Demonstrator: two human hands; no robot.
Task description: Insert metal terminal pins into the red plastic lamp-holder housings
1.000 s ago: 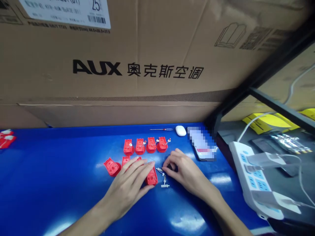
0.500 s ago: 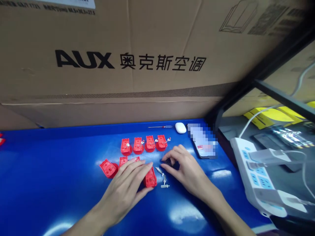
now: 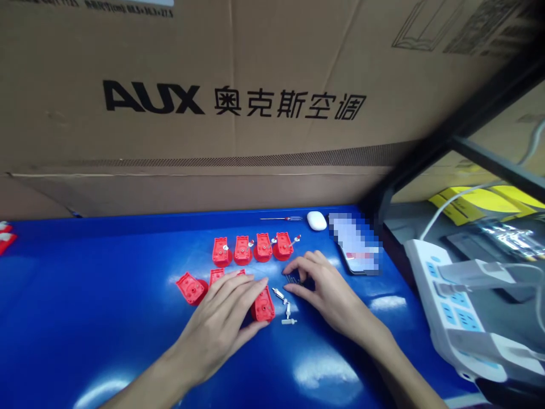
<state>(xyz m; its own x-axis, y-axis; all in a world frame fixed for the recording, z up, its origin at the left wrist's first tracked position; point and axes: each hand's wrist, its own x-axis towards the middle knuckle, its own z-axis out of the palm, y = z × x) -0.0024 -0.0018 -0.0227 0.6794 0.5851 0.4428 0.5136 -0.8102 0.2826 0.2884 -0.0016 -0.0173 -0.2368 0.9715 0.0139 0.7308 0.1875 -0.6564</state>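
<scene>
My left hand arches over the front group of red plastic housings, thumb and fingers around the nearest red housing, which lies open side up. Behind the fingers, two more red housings are partly covered. Another red housing lies tilted to the left. My right hand has its thumb and forefinger closed around a bunch of small dark screws; their exact number is hard to see. Between the hands lie three small white-and-metal pieces.
A back row of several red housings carries small white-tipped pieces. Behind are a screwdriver, a white rounded case and a blurred-out phone. A power strip stands right, beyond a black frame. A large cardboard box closes the back.
The camera view has shifted slightly, moving the scene a little to the right. The screws between the right fingers show more separately. Both hands keep nearly the same places.
</scene>
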